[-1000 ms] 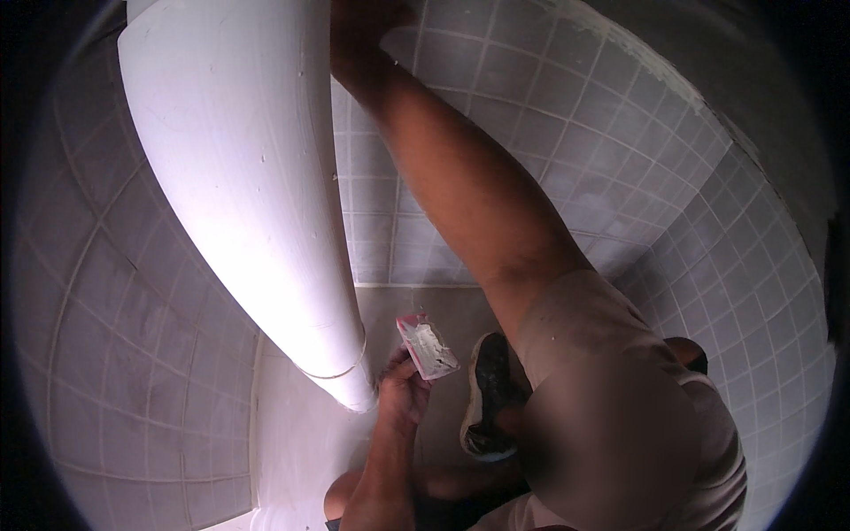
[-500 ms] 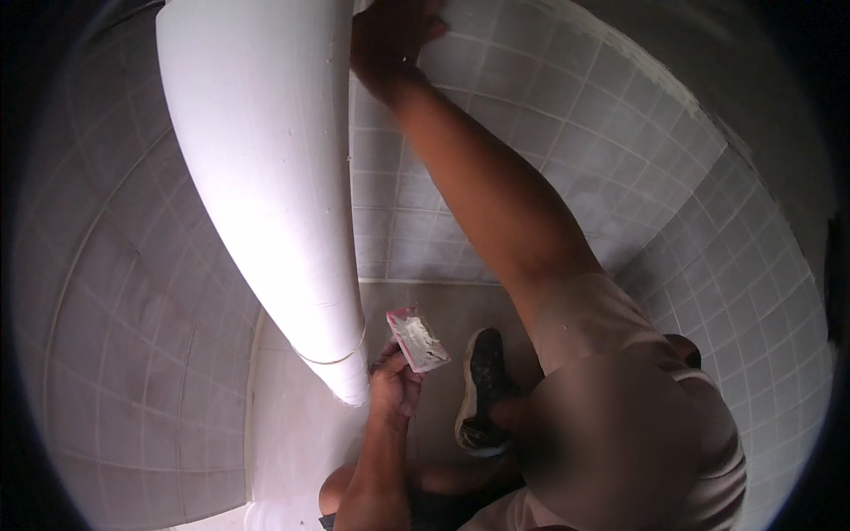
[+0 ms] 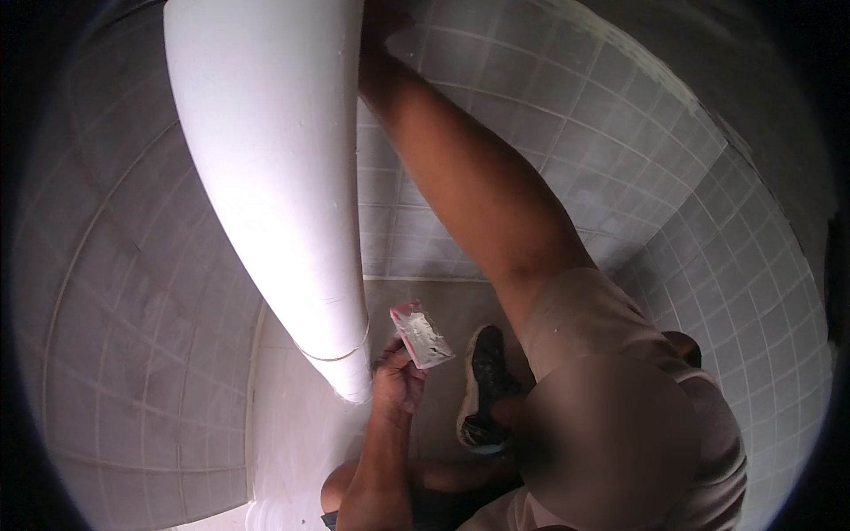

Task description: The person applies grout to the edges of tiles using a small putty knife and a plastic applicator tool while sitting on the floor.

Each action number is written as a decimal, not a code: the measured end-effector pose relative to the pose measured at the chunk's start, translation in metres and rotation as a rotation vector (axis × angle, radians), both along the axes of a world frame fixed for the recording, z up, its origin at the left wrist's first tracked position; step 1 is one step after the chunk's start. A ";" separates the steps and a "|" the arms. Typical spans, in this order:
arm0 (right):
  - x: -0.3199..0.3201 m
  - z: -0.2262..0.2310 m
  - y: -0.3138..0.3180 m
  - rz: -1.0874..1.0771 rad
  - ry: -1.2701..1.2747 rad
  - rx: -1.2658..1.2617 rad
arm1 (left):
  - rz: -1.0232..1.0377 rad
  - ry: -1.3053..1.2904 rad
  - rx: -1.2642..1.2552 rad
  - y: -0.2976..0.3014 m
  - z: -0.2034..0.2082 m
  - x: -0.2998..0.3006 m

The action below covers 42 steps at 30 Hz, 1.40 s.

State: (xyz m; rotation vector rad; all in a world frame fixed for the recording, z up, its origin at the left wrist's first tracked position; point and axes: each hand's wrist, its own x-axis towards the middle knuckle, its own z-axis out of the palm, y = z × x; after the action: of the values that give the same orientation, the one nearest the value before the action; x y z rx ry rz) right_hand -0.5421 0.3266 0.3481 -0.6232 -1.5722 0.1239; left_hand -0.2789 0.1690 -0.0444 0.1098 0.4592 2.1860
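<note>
Low in the middle, my left hand point(image 3: 398, 387) is closed on a small, flat, pink-edged board point(image 3: 422, 334). White paste is smeared over the board's upper face. Beside that hand, the lower end of a thick white pipe point(image 3: 274, 186) comes down close to the floor. My right arm stretches up and away along the tiled wall. At the top edge my right hand point(image 3: 386, 28) is partly behind the pipe, dark and cut off, so its fingers and anything in them cannot be made out.
Grey tiled walls point(image 3: 496, 97) curve around on the far side, the left and the right. A dark shoe with a pale sole point(image 3: 487, 380) stands on the light floor point(image 3: 297, 416), right of the board. Bent knees are at the bottom, and a blurred round shape covers the lower right.
My right hand has moved left and farther behind the pipe. The pipe appears slightly more to the right in view. My left hand and the board have barely shifted.
</note>
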 end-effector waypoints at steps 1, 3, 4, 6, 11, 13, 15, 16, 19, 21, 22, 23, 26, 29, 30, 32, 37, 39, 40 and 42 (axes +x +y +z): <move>-0.008 -0.001 0.007 -0.183 0.250 0.002 | -0.008 0.013 0.011 0.002 0.002 0.001; -0.019 0.009 0.022 -0.203 0.170 0.077 | -0.016 0.004 0.007 0.003 0.008 0.004; -0.023 0.011 0.028 -0.224 0.091 0.151 | -0.025 -0.003 0.002 0.004 0.010 0.005; -0.026 0.003 0.027 -0.234 0.011 0.278 | -0.031 0.006 0.008 0.007 0.004 0.001; 0.015 -0.010 0.020 -0.223 0.141 -0.068 | -0.006 -0.010 -0.008 0.001 -0.005 0.000; 0.034 -0.002 0.034 -0.323 0.271 -0.084 | 0.017 -0.032 0.001 0.000 0.001 0.004; 0.053 0.011 0.033 -0.047 0.155 -0.269 | 0.014 -0.025 0.004 0.000 0.001 0.004; 0.047 0.014 0.035 -0.057 0.158 -0.261 | 0.001 -0.011 0.023 0.004 0.003 0.005; 0.040 0.016 0.010 -0.069 0.116 -0.230 | -0.003 0.006 0.028 0.003 -0.003 0.002; 0.033 0.009 0.001 -0.068 0.096 -0.167 | -0.003 -0.005 0.024 0.002 -0.002 0.002; 0.028 0.007 0.000 -0.073 0.076 -0.102 | -0.009 -0.018 0.021 0.003 0.001 0.003; 0.023 0.008 -0.001 -0.075 0.076 -0.101 | -0.011 -0.018 0.022 0.005 0.000 0.004; 0.015 0.000 -0.009 0.126 0.028 -0.094 | 0.031 -0.059 -0.025 0.005 -0.006 0.007; 0.003 -0.011 -0.015 0.227 -0.266 -0.019 | 0.013 -0.027 -0.031 -0.004 -0.003 0.002; -0.007 -0.008 -0.007 0.222 -0.264 -0.010 | 0.003 -0.012 -0.011 -0.006 0.001 0.002; -0.008 0.004 0.040 0.254 -0.088 -0.082 | -0.055 0.007 0.029 0.014 0.007 0.007; 0.066 -0.035 0.098 0.128 0.290 0.166 | 0.011 -0.024 0.021 0.001 -0.001 0.002; 0.092 -0.020 0.075 0.161 0.291 0.117 | 0.000 -0.018 0.041 -0.001 -0.007 0.000; 0.097 -0.011 0.071 0.088 0.204 0.037 | -0.024 -0.011 0.072 0.002 -0.008 0.000; 0.102 -0.003 0.064 0.009 0.117 -0.041 | -0.032 -0.031 0.074 0.005 -0.010 0.001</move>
State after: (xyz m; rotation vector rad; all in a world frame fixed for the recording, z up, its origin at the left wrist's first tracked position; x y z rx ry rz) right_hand -0.4404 0.3903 0.3449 -0.6298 -1.4628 0.1969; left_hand -0.2779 0.1738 -0.0548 0.1221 0.3568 2.1703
